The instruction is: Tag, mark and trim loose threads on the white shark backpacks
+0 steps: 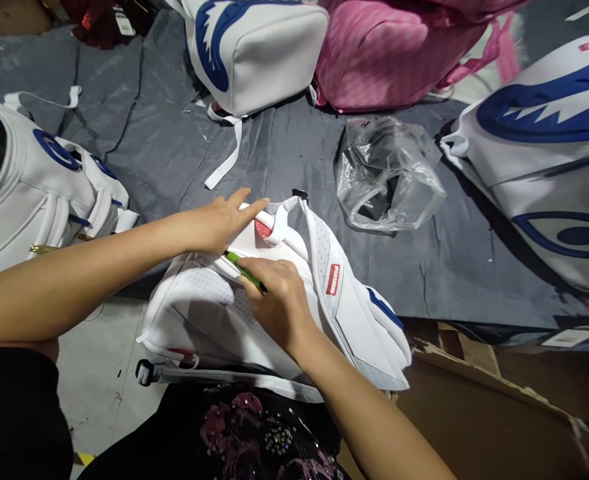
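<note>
A white backpack (284, 320) lies on its side at the near edge of the grey-covered table, with its straps facing up and a red label on one strap. My left hand (224, 220) rests on the backpack's upper part, fingers spread towards the top loop and a small red patch. Close beside it, my right hand (277, 293) grips a green tool (242, 268) with a dark tip, which touches the white fabric near a seam. The tool's tip lies just below my left palm.
Behind stand a white-and-blue backpack (279, 60) and a pink backpack (379, 57). Crumpled clear plastic (387, 177) lies right of centre. More white-and-blue bags sit left (29, 180) and right (549, 160). A cardboard box (474, 413) is below the table edge.
</note>
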Action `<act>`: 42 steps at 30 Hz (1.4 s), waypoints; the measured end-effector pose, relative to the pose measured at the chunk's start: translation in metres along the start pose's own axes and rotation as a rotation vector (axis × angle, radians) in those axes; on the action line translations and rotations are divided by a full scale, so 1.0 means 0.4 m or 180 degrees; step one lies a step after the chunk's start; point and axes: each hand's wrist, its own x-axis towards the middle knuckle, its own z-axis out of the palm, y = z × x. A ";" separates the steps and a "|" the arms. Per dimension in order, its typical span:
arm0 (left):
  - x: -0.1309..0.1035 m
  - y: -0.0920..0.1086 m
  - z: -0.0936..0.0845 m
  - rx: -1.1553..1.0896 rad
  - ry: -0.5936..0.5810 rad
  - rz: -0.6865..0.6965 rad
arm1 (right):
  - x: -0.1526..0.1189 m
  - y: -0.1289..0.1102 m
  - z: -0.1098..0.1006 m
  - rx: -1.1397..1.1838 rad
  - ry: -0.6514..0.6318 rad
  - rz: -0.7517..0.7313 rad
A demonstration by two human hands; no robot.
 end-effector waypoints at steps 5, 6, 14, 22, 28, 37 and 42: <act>-0.004 0.003 -0.002 -0.0031 0.0048 0.0016 | -0.001 -0.005 -0.003 -0.0129 -0.0021 0.0009; -0.003 0.003 -0.002 -0.0033 0.0040 0.0007 | -0.002 -0.005 -0.005 -0.0092 -0.0015 -0.0026; 0.002 -0.014 0.015 -0.0022 0.0179 0.0130 | -0.007 0.012 -0.002 0.0241 0.0133 -0.0061; 0.002 -0.012 0.012 0.0055 0.0166 0.0104 | -0.011 0.001 0.011 0.0091 0.0171 -0.0068; 0.001 -0.016 0.016 0.0040 0.0226 0.0149 | -0.009 -0.002 0.003 0.0029 0.0164 -0.0058; 0.001 -0.013 0.011 0.0018 0.0157 0.0078 | -0.008 -0.005 0.009 -0.0022 0.0160 -0.0015; -0.005 -0.005 0.006 0.0015 0.0143 0.0065 | -0.006 -0.007 0.012 -0.0033 0.0193 -0.0001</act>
